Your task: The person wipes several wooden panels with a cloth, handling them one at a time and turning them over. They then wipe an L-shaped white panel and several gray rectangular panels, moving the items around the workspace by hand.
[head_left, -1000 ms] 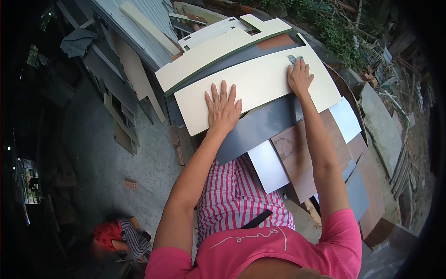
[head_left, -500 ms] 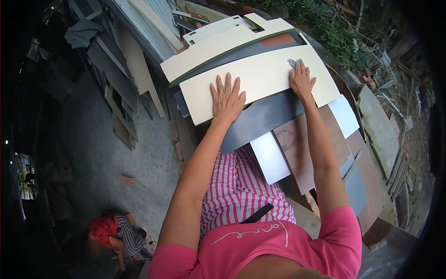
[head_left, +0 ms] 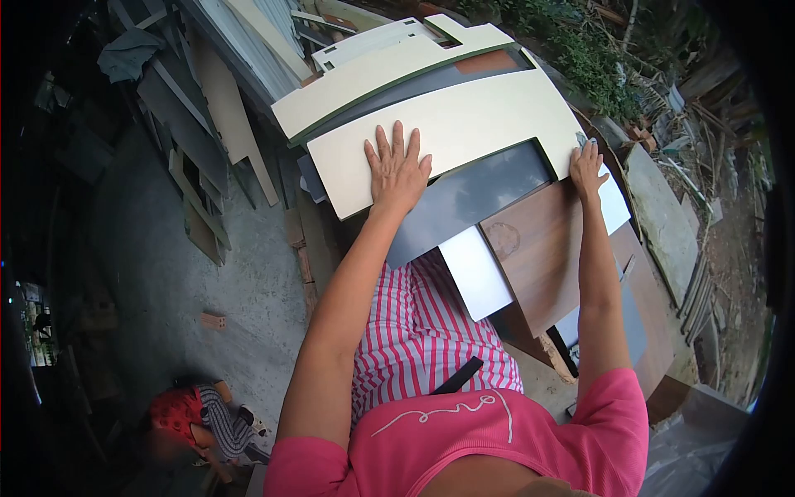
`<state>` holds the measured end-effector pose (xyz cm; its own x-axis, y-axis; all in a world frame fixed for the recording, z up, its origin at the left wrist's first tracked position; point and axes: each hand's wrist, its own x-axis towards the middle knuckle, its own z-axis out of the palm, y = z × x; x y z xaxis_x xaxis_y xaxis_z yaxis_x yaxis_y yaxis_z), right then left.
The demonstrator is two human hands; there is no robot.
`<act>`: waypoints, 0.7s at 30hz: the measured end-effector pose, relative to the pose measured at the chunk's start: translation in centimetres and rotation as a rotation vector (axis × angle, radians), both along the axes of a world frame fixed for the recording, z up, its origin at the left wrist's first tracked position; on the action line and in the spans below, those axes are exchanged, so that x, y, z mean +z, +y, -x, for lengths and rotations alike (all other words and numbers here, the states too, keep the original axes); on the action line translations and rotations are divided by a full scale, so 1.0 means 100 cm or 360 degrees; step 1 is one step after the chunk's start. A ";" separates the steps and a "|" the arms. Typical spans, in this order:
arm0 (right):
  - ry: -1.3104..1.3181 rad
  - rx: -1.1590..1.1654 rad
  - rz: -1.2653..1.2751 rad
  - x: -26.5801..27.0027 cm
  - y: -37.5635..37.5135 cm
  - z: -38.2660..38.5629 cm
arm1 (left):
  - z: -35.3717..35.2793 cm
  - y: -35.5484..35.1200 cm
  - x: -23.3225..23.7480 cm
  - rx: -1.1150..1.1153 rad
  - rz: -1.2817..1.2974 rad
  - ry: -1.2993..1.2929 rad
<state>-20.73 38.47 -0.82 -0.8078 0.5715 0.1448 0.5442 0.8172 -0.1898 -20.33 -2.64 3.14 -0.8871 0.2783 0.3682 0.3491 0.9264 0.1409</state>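
Observation:
A cream-coloured panel [head_left: 464, 116] with a cut-out lies in front of me on a stack of boards. My left hand [head_left: 397, 172] rests flat on its left part, fingers spread, holding nothing. At the panel's right end, my right hand [head_left: 587, 172] presses a small grey-blue rag [head_left: 583, 141] against the surface; most of the rag is hidden under the fingers. Below the panel, a dark grey board [head_left: 472, 199] shows through the cut-out. Another cream panel [head_left: 373, 87] lies just beyond.
Brown wood-grain boards [head_left: 534, 248] and a white board [head_left: 476, 269] jut toward my legs. More panels [head_left: 224, 116] lean at the left. A brick [head_left: 213, 320] lies on the concrete floor [head_left: 265, 265]. Another person [head_left: 199, 422] is low at the left. Plants [head_left: 580, 58] grow behind.
My right hand has slid right with the rag, from the panel's upper surface to its right end, uncovering the cut-out. My left hand stays flat on the panel. The view has shifted slightly.

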 end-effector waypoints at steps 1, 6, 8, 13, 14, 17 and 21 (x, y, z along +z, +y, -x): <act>-0.0042 -0.0003 -0.0002 -0.001 -0.001 0.008 | -0.002 0.001 0.000 0.0011 0.0007 0.0028; 0.0084 -0.0023 0.0048 -0.003 -0.008 0.037 | -0.010 0.006 0.002 0.0050 -0.0038 0.0010; 0.0117 0.0001 0.0020 -0.003 -0.009 0.043 | -0.011 0.008 0.001 0.0074 -0.0040 0.0005; 0.0206 0.0192 -0.0080 -0.008 -0.021 0.048 | -0.014 0.004 0.004 0.0063 -0.0127 0.0029; 0.0179 0.0239 -0.0121 -0.011 -0.024 0.049 | -0.015 0.003 0.005 0.0068 -0.0132 0.0055; 0.0216 0.0438 -0.0178 -0.010 -0.046 0.053 | -0.021 -0.003 0.002 -0.0029 -0.0207 0.0063; 0.0355 0.0811 -0.0395 -0.013 -0.079 0.042 | -0.056 -0.017 -0.004 -0.0122 -0.0234 0.0032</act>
<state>-24.95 30.60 -2.10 -0.9055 0.0486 0.4216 0.0420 0.9988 -0.0249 -14.74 -4.34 2.71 -0.8576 0.2866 0.4271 0.4219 0.8670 0.2653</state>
